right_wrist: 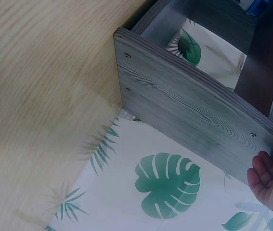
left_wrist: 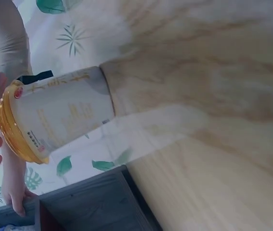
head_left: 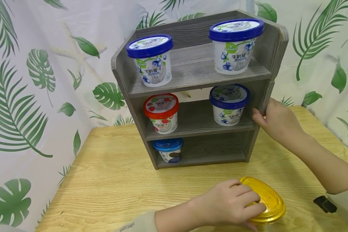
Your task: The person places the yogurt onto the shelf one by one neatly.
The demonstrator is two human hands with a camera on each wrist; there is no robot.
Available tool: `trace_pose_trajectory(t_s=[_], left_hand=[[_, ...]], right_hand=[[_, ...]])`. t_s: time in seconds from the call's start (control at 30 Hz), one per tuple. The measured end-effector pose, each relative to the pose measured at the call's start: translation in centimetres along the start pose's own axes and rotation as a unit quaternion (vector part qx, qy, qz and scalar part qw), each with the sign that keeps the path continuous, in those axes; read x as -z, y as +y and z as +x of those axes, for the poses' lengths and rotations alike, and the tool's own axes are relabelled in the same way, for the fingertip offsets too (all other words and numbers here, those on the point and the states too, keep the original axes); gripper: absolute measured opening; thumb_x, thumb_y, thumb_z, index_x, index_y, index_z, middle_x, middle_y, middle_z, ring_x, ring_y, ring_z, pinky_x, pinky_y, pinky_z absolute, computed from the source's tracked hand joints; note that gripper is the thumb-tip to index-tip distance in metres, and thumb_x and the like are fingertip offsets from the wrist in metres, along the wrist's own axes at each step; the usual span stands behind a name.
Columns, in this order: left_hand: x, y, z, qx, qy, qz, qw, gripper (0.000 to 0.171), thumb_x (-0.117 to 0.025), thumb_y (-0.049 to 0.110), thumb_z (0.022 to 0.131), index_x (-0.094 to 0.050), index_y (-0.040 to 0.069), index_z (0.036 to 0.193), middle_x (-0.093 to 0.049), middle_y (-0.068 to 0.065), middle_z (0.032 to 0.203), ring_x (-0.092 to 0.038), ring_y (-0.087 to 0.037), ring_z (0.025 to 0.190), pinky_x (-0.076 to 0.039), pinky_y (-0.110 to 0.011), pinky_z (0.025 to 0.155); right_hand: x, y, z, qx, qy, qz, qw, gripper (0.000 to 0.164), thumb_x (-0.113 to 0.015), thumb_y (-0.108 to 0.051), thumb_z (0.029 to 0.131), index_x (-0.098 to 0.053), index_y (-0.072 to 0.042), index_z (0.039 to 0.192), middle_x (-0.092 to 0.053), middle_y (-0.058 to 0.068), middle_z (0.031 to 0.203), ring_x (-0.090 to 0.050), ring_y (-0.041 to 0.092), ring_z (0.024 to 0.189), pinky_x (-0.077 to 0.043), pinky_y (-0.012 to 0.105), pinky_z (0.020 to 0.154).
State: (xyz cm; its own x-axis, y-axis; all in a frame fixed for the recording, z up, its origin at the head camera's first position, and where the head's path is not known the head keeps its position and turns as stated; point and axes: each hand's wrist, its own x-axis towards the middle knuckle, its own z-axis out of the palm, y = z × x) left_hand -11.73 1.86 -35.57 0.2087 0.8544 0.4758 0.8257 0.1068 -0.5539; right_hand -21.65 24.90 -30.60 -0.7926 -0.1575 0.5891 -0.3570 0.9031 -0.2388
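My left hand (head_left: 229,203) lies over the yellow lid (head_left: 274,201) of a tall white tub (left_wrist: 64,108). Its fingers touch the lid's top, spread rather than wrapped round the rim. The tub stands on the table in front of a grey wooden shelf (head_left: 197,135). At that shelf's right side panel, my right hand (head_left: 281,120) holds the front edge, thumb over the edge. In the right wrist view, its fingers (right_wrist: 264,175) are curled by the panel's outer face. Most of the tub's body is hidden in the head view.
Two blue-lidded tubs, left (head_left: 152,64) and right (head_left: 235,48), sit on the top shelf. A red-lidded tub (head_left: 162,112) and a blue-lidded one (head_left: 228,104) stand on the middle level. A light-blue-lidded tub (head_left: 169,149) is at bottom left. Leaf-patterned cloth (head_left: 61,80) hangs behind.
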Motion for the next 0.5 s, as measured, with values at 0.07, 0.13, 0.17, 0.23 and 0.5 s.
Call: trace_pose_trajectory(t_s=[0.07, 0.13, 0.17, 0.23, 0.5], left_hand=[[0.1, 0.1, 0.3, -0.001, -0.002, 0.008, 1.0000, 0.045, -0.041, 0.062, 0.090, -0.064, 0.025, 0.100, -0.064, 0.013, 0.094, -0.061, -0.002, 0.086, -0.046, -0.017, 0.078], [0.0, 0.2, 0.6, -0.007, -0.005, 0.016, 0.9998, 0.041, -0.040, 0.059, 0.093, -0.064, 0.026, 0.099, -0.063, 0.014, 0.093, -0.060, -0.001, 0.083, -0.045, -0.016, 0.076], [0.0, 0.3, 0.6, -0.012, -0.008, 0.020, 0.9997, 0.039, -0.039, 0.056, 0.094, -0.064, 0.027, 0.099, -0.063, 0.015, 0.092, -0.059, -0.001, 0.082, -0.045, -0.016, 0.075], [-0.4, 0.6, 0.6, -0.016, -0.011, 0.020, 0.9996, 0.035, -0.038, 0.051, 0.097, -0.064, 0.027, 0.099, -0.064, 0.015, 0.092, -0.059, -0.001, 0.080, -0.045, -0.017, 0.073], [-1.8, 1.6, 0.1, -0.001, 0.003, -0.016, 0.9999, 0.028, -0.042, 0.037, 0.098, -0.066, 0.024, 0.103, -0.066, 0.012, 0.097, -0.061, -0.004, 0.085, -0.047, -0.018, 0.074]], right_hand=[[0.0, 0.0, 0.0, 0.001, 0.005, 0.000, 1.000, 0.021, -0.054, -0.017, 0.088, -0.049, 0.003, 0.084, -0.051, 0.016, 0.068, -0.051, 0.031, 0.058, -0.041, 0.048, 0.050], [-0.1, 0.1, 0.0, 0.004, 0.009, -0.001, 1.000, 0.022, -0.055, -0.017, 0.087, -0.049, 0.003, 0.083, -0.051, 0.016, 0.068, -0.052, 0.032, 0.058, -0.041, 0.050, 0.051], [-0.1, 0.1, 0.0, 0.004, 0.010, -0.001, 1.000, 0.022, -0.055, -0.017, 0.087, -0.049, 0.003, 0.083, -0.051, 0.017, 0.067, -0.052, 0.033, 0.058, -0.041, 0.050, 0.051], [-0.1, 0.1, 0.0, 0.003, 0.008, 0.000, 1.000, 0.022, -0.055, -0.017, 0.088, -0.050, 0.004, 0.084, -0.052, 0.017, 0.068, -0.053, 0.033, 0.059, -0.042, 0.051, 0.052], [-0.1, 0.1, 0.0, -0.001, 0.000, 0.001, 1.000, 0.023, -0.054, -0.017, 0.088, -0.051, 0.005, 0.087, -0.053, 0.018, 0.070, -0.053, 0.032, 0.060, -0.043, 0.049, 0.052]])
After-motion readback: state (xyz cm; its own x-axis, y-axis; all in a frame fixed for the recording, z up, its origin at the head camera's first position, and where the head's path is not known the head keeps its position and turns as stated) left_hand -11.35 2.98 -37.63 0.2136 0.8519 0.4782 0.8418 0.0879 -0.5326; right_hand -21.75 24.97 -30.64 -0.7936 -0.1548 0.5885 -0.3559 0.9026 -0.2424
